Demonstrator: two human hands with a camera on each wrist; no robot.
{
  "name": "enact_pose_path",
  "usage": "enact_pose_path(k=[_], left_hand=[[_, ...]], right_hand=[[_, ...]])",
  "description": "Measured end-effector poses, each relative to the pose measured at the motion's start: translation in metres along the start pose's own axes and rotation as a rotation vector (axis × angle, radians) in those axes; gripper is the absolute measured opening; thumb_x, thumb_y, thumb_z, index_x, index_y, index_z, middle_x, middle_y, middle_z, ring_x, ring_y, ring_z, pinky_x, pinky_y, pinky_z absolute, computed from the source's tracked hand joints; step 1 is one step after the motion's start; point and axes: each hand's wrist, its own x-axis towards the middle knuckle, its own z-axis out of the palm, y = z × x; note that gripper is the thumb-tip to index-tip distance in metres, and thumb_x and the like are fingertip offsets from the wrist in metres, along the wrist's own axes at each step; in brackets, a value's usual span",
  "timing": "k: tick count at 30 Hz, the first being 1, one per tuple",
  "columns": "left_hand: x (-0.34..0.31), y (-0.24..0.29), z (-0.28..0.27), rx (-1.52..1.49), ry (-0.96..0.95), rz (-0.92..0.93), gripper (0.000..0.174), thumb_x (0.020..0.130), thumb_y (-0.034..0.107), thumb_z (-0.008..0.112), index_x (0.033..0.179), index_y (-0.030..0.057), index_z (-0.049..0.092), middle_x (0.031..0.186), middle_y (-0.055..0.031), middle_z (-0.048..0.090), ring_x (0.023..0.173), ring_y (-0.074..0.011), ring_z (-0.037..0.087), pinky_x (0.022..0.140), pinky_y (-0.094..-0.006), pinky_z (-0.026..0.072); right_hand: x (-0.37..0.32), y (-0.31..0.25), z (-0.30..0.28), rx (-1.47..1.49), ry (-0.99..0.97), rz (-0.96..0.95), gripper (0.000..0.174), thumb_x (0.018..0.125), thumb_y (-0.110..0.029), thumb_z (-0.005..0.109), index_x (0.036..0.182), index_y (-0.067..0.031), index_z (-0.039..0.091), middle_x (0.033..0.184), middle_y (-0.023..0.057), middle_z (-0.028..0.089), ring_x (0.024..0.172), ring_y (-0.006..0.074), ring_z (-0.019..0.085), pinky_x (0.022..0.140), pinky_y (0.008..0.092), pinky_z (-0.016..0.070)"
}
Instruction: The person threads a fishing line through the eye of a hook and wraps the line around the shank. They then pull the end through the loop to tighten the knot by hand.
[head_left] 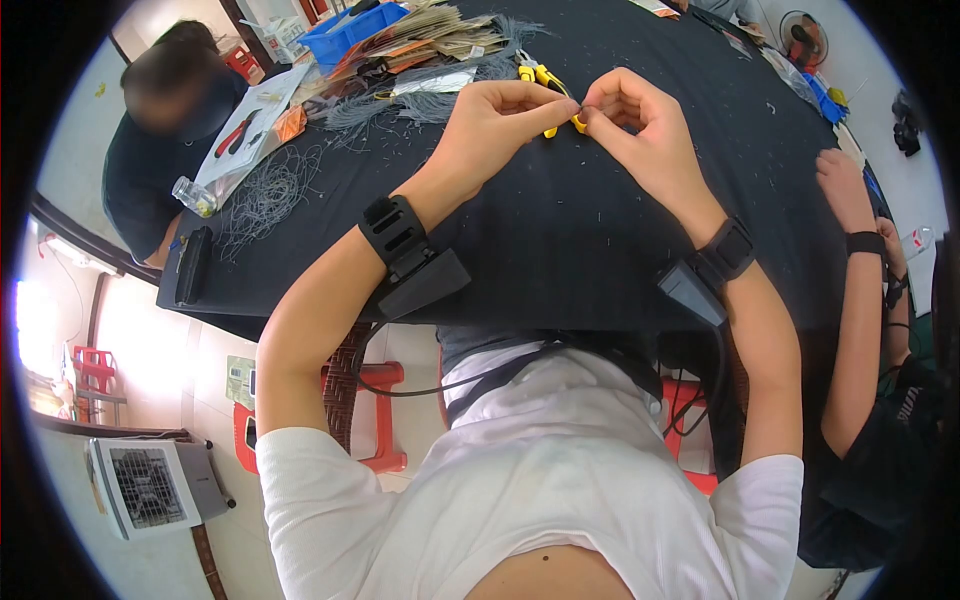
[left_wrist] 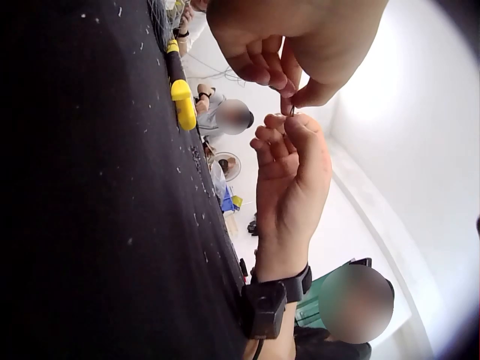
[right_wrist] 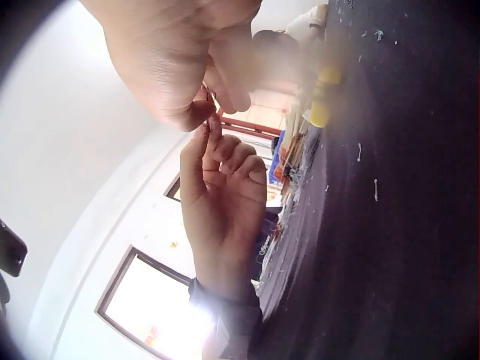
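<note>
Pinching a thin dark wire [left_wrist: 292, 110] between them, the left hand [head_left: 495, 122] and right hand [head_left: 643, 118] meet fingertip to fingertip, raised above a black table [head_left: 540, 240]. Each grip is narrow, thumb against finger; the wire is mostly hidden by the fingertips. Seen from the head, it sits at the near end of a yellow tool [head_left: 548, 78] lying on the table below. Left of the yellow tool and a little beyond it is a heap of cards [head_left: 425, 50], with a blue bin [head_left: 335, 48] farther left. Well to its left and nearer the wearer spreads a grey tangle [head_left: 270, 205], then a jar [head_left: 194, 198]. Right of the yellow tool, well apart, another person's arm [head_left: 855, 310] reaches to the table's edge.
</note>
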Motion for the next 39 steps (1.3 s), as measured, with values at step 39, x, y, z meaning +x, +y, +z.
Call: enact_pose_path(k=[39], left_hand=[[0.0030,-0.0039,-0.0055,0.039,-0.015,0.031,0.020,0.082,0.016,0.063,0.095,0.0012,0.065,0.084,-0.0024,0.063,0.076,-0.0054,0.056,0.068,-0.0157,0.0422]], right_hand=[[-0.0015,0.0080,0.0048,0.208,-0.025,0.128,0.008,0.079,-0.010,0.063,0.085,-0.0053,0.060,0.080,0.0031,0.064,0.073,0.0089,0.061,0.070,0.0203,0.0481]])
